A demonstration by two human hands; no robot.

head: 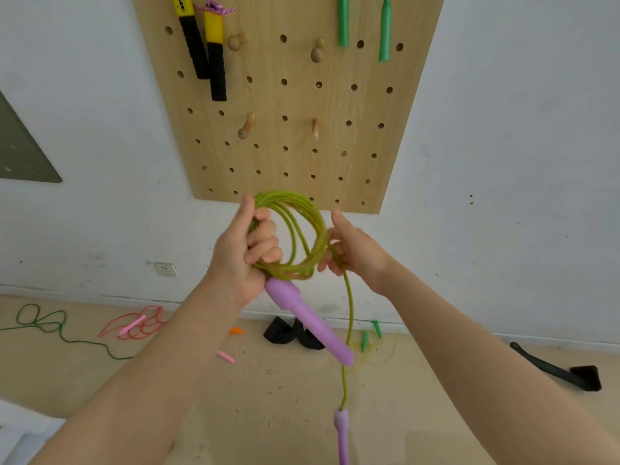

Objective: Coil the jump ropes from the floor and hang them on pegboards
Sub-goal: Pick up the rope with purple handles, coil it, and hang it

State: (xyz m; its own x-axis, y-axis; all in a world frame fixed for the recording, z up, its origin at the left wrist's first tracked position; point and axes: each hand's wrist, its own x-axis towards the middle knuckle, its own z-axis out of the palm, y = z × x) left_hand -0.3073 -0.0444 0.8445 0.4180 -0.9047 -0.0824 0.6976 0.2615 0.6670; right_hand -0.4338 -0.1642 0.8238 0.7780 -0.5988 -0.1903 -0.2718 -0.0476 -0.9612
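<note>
White wall and a light wooden pegboard [268, 105] face the person. Left hand [241, 256] grips the olive-green rope coil [295, 229] by its lilac handle [308, 320]; right hand [355, 250] pinches the trailing strand. The dangling second handle [342, 431] could tug loops loose.

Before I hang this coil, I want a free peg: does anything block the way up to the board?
Nothing visible does. The green coil, held in both hands, sits just below the pegboard, and the two lower wooden pegs above it are bare.
</note>
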